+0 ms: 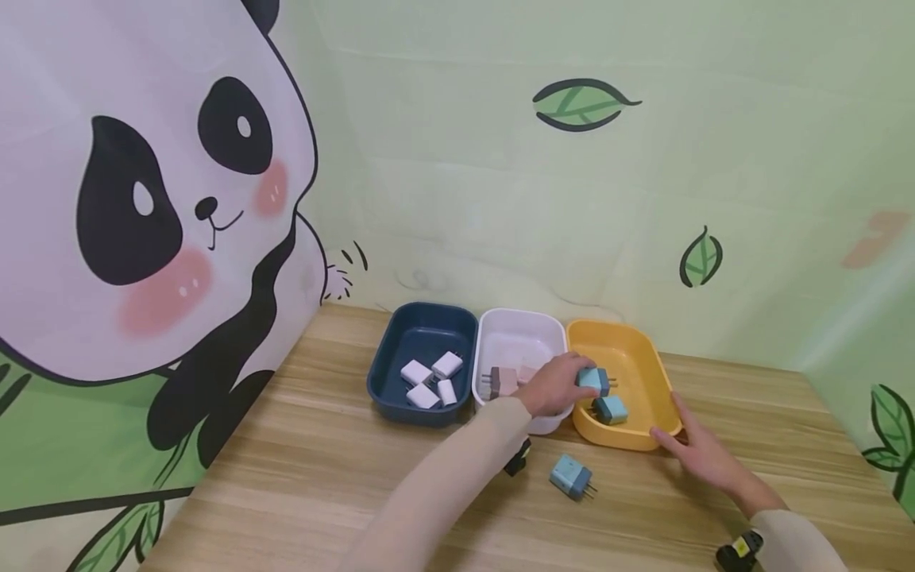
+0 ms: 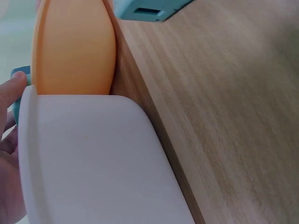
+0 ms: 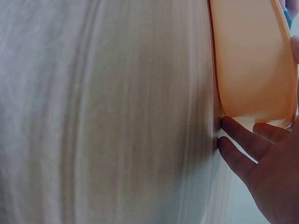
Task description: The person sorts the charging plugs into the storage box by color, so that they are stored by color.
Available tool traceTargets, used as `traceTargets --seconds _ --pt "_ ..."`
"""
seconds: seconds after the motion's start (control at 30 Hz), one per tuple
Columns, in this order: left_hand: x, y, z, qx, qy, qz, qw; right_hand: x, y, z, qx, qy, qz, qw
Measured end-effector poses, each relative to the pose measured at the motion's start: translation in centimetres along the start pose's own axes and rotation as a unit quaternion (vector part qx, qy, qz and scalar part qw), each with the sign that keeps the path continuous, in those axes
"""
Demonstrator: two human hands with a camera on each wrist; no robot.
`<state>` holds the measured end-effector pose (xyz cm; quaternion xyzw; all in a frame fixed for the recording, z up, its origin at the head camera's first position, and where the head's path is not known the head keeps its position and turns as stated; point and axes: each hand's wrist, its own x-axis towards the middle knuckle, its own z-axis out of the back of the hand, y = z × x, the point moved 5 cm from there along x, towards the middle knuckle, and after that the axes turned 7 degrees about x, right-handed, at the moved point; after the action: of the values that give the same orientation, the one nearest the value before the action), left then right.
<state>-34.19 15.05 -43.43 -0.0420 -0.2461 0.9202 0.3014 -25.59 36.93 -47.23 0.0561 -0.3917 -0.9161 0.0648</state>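
Note:
My left hand [image 1: 554, 385] pinches a light-blue and dark-blue plug charger [image 1: 592, 381] over the left side of the yellow bin [image 1: 654, 381]. In the left wrist view, the thumb and charger [image 2: 16, 103] show past the rim of the white bin [image 2: 103, 154]. Another blue charger [image 1: 610, 409] lies inside the yellow bin. My right hand [image 1: 700, 453] touches that bin's right side near its front corner; the right wrist view shows its fingers [image 3: 245, 137] spread and fairly straight against the orange-looking wall [image 3: 257, 60]. One more blue charger [image 1: 570, 477] lies on the table in front.
A dark-blue bin [image 1: 382, 373] on the left holds several white chargers [image 1: 423, 396]. In the white bin in the middle are pink chargers [image 1: 503, 381], partly hidden by my left hand. The three bins stand side by side on the wooden table [image 1: 314, 445], before a printed wall [image 1: 457, 199].

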Motion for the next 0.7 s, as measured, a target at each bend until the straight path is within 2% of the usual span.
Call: traceTargets --seconds 0.27,0.5,0.7 --pt "0.25 -0.01 -0.27 0.022 0.000 -0.006 0.9997 0.08 -0.10 -0.02 0.002 -0.002 0.003 1.0000" --pt "0.56 -0.13 -0.51 0.069 -0.010 -0.017 0.9974 0.10 0.13 -0.15 0.000 -0.004 0.004 1.0000" --pt "0.78 0.06 -0.24 0.079 -0.056 0.009 0.9953 0.11 0.27 0.02 -0.005 -0.010 0.014 0.9998"
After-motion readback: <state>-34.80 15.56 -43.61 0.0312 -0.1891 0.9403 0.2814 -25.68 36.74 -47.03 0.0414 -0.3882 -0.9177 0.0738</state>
